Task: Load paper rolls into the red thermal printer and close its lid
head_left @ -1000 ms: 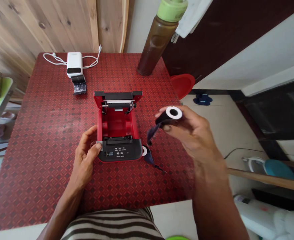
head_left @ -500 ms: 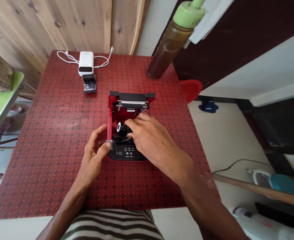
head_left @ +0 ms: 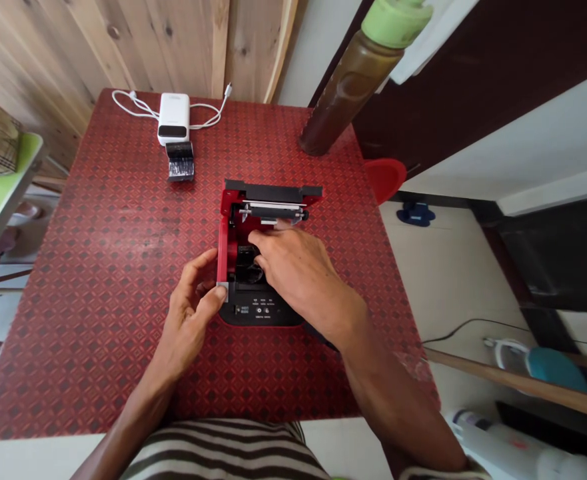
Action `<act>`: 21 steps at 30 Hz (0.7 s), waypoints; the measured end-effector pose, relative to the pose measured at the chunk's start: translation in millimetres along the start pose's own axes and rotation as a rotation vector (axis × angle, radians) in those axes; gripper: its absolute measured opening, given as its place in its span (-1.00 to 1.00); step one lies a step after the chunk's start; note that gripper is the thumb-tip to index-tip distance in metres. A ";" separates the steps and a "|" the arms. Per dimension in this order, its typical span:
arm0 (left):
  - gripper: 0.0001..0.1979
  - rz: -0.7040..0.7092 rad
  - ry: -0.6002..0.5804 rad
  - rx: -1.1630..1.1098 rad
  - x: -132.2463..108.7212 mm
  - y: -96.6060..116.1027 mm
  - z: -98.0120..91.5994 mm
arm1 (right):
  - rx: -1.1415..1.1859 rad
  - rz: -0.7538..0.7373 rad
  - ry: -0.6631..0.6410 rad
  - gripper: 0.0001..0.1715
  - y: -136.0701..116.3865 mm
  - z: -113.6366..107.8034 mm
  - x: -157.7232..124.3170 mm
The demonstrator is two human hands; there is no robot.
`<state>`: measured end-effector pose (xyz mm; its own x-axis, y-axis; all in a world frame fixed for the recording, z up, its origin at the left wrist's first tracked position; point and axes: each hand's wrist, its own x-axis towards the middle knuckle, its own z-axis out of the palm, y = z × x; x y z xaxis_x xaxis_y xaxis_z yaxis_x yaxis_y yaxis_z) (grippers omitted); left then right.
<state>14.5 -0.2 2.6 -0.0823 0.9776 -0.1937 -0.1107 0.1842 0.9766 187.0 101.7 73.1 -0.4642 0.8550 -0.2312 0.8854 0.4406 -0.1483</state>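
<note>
A small red and black printer (head_left: 233,220) sits in the middle of the red patterned table (head_left: 98,280) with its lid tilted open. My right hand (head_left: 293,270) reaches into the open bay, fingers curled round a black roll (head_left: 247,260) that lies low inside it. My left hand (head_left: 193,313) steadies the printer's front left corner, thumb on the grey latch and fingers curled against the red side.
A white power bank (head_left: 174,117) with a white cable and a small dark item (head_left: 180,161) lie at the table's far end. A tall brown bottle (head_left: 353,80) with a green cap stands at the far right corner. A red stool (head_left: 386,177) sits beyond the table's right edge.
My right hand carried the black roll from the air at the right into the printer's bay and pushed it lower. My left hand stayed on the printer's corner.
</note>
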 end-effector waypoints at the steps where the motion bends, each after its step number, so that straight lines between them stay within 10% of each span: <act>1: -0.43 -0.002 0.000 0.001 0.0 0.1 -0.1 | 0.009 -0.007 0.003 -0.65 0.6 0.3 -1.2; 21: -0.49 0.085 0.061 0.077 15.2 10.7 -13.6 | 0.577 -0.398 0.310 -0.81 33.7 19.0 -53.1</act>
<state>-1.4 15.2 8.8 -0.1486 0.9824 -0.1128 -0.0245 0.1104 0.9936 240.9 65.9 62.0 -0.6419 0.7368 0.2123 0.4602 0.5916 -0.6620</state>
